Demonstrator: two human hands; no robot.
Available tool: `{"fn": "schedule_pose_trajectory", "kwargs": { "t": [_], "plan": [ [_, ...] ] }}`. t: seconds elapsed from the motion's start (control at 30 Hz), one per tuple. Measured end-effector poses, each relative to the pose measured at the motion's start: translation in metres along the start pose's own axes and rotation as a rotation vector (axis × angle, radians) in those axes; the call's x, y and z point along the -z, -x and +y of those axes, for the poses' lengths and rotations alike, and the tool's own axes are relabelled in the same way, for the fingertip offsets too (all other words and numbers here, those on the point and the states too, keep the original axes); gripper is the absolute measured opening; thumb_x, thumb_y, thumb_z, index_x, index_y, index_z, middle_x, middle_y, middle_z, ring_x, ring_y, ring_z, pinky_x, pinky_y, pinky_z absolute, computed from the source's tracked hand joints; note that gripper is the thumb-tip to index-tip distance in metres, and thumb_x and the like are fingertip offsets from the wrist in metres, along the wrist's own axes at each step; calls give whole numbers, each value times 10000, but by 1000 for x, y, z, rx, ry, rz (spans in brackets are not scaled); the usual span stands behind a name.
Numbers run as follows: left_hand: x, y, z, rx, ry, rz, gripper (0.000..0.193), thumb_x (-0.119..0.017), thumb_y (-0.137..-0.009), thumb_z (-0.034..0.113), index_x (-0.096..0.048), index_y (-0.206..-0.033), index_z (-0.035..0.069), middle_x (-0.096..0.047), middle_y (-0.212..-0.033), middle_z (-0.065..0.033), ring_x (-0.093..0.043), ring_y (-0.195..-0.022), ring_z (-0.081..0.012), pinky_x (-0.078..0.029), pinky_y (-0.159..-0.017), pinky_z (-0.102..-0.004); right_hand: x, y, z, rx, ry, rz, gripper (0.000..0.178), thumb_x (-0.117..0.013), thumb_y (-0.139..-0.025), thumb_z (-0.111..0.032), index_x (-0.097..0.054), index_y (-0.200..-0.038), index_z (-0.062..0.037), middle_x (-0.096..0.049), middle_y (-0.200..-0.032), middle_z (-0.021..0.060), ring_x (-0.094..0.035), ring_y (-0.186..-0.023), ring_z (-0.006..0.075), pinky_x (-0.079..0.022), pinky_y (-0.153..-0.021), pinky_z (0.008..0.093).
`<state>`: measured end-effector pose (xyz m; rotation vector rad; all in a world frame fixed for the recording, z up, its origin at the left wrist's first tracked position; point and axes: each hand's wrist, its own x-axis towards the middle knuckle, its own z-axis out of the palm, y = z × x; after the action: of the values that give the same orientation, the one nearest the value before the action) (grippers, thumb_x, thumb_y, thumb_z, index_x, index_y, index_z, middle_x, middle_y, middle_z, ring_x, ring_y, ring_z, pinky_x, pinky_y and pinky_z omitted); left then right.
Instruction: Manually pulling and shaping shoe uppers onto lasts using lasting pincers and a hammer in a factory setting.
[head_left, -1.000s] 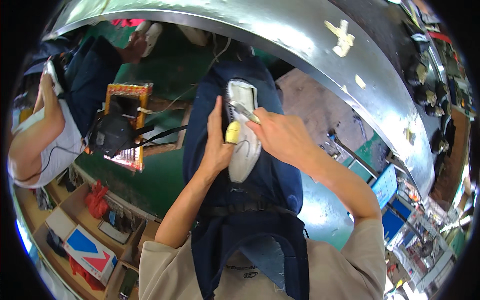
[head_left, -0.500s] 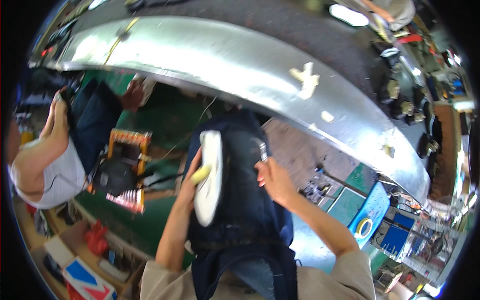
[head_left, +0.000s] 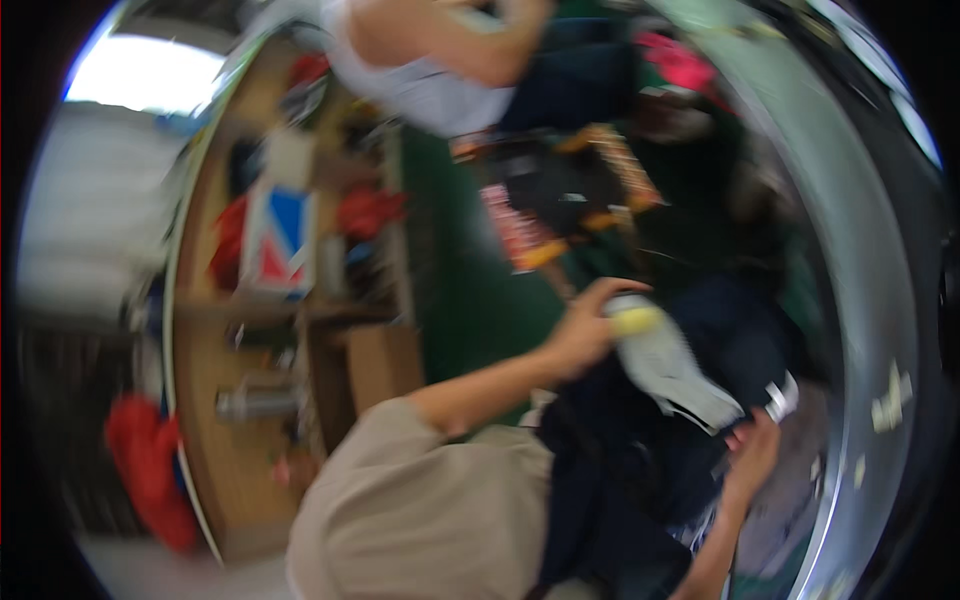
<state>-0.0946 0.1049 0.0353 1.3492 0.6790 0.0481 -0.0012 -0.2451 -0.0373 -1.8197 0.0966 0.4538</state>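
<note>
My left hand (head_left: 588,335) is closed around one end of a white shoe (head_left: 668,375), which lies tilted above my dark apron (head_left: 610,440). A yellow cover (head_left: 635,320), apparently on my left thumb, presses against the shoe's side. Close to the shoe's other end, my right hand (head_left: 755,450) is closed on a small, shiny, silvery-white piece (head_left: 782,397). Blur hides what kind of thing that piece is. My right fingers are near the shoe; whether they touch it is unclear.
A curved metal-edged bench (head_left: 865,230) runs down the right side. Wooden shelving (head_left: 240,510) on the left holds boxes and red bags. Another person in a white top (head_left: 430,95) sits at the far side, near a dark seat with orange-patterned edges (head_left: 525,235).
My view has swung left, bringing the shelving into sight and the bench to the right. The shoe has turned, its lower end now near my right hand. Both hands keep their grip.
</note>
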Motion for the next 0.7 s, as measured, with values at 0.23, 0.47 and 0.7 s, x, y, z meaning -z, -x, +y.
{"fn": "schedule_pose_trajectory", "kwargs": {
  "t": [0.23,0.47,0.7],
  "plan": [
    [-43,-6,-67,-16,563,238,605,-643,-1019,379,-450,-1473,28,-621,-1338,-88,-576,-1237,-162,-449,-1065,-332,-23,-7,-35,-65,245,-156,419,-471,-1083,-451,-621,-1210,-81,-576,-783,-32,-545,-586,58,-342,-436,188],
    [-40,-22,-37,-169,314,-21,664,-659,-942,387,-477,-1416,-41,-613,-1314,-184,-564,-1231,-262,-429,-1069,-364,3,-18,-67,-270,140,-234,429,-519,-1068,-442,-610,-1276,-79,-573,-808,-28,-546,-612,60,-369,-467,181],
    [-104,-64,-47,90,370,-369,431,-470,-1065,370,-555,-1370,77,-621,-1286,-68,-547,-1189,-180,-441,-1033,-343,-31,41,-123,128,320,-64,381,-506,-1077,-387,-617,-1233,-57,-642,-894,12,-626,-738,90,-427,-578,211]
  ]
}}
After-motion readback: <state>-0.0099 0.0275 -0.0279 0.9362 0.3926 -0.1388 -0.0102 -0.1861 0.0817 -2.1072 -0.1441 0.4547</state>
